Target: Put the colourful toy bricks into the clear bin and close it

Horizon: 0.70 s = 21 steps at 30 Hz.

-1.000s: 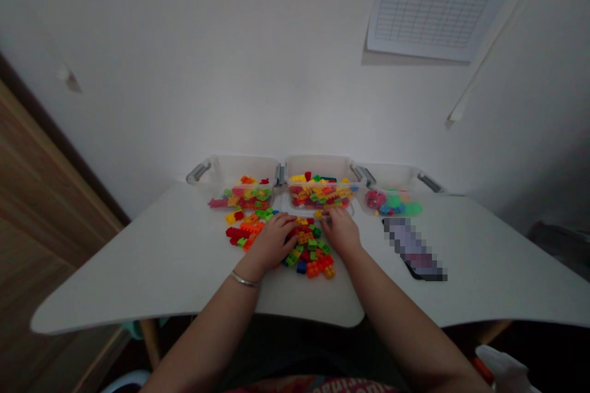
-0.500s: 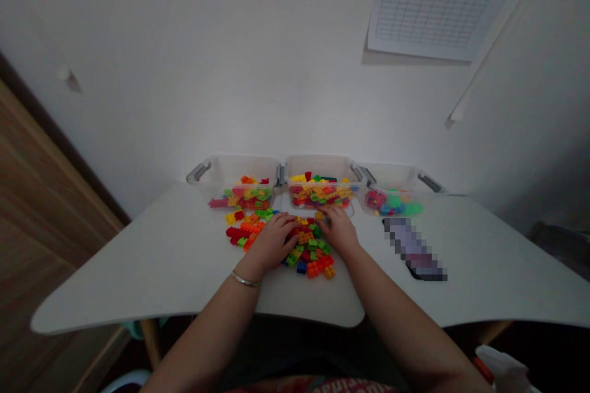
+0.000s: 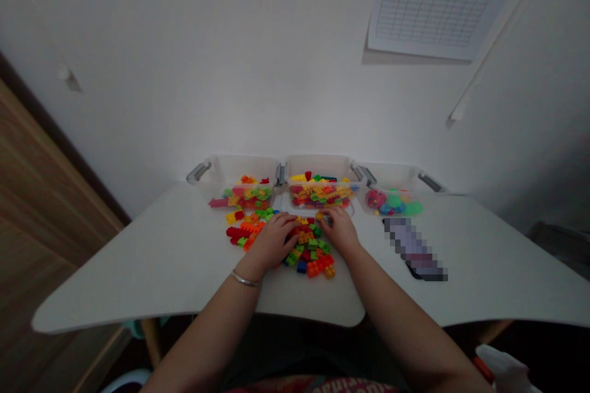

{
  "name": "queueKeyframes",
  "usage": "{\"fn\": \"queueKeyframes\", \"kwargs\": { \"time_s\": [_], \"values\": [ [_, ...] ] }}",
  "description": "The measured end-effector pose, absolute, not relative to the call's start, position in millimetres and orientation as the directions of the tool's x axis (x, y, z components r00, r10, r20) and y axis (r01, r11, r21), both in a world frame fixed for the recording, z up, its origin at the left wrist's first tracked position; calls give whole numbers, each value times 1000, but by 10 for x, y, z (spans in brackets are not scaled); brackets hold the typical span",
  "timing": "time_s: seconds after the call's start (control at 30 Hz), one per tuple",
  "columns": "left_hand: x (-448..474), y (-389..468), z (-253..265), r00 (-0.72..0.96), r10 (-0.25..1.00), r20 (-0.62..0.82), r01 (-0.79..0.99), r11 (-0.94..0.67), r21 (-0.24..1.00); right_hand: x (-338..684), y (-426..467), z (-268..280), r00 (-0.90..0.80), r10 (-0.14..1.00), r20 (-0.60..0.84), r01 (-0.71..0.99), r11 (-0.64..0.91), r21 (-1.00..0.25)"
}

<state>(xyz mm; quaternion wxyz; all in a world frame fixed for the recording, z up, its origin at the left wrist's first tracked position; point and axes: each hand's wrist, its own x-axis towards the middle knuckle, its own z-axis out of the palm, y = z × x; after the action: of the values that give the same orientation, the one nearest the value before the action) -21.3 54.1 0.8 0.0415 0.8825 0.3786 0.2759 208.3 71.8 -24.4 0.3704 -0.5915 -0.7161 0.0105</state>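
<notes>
My half-curled right hand [image 3: 340, 231] barely shifts beside the multicoloured plastic-brick pile [image 3: 306, 238], leaving it unchanged; my bent left hand [image 3: 273, 239] covers its middle; holds, I can't tell.

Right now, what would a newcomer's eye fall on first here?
Likely the pile of bright bricks in the middle of the white table, with the left hand over it and the right hand at its right edge. Behind it, three clear bins holding colourful pieces stand in a row by the wall; a pixelated, phone-like object lies to the right.
</notes>
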Motion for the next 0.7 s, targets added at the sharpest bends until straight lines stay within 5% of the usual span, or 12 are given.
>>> {"fn": "queueKeyframes", "kwargs": {
  "time_s": [0.33,0.5,0.7],
  "values": [
    [-205,540,21,564,691,453,649,-709,274,2099,625,-164,6,798,602,809,350,-472],
    [-212,535,42,563,691,454,645,-710,281,2182,586,105,65,648,759,815,405,-415],
    [-226,547,22,567,701,433,652,-703,284,2360,653,437,200,524,828,867,299,-399]
  ]
}}
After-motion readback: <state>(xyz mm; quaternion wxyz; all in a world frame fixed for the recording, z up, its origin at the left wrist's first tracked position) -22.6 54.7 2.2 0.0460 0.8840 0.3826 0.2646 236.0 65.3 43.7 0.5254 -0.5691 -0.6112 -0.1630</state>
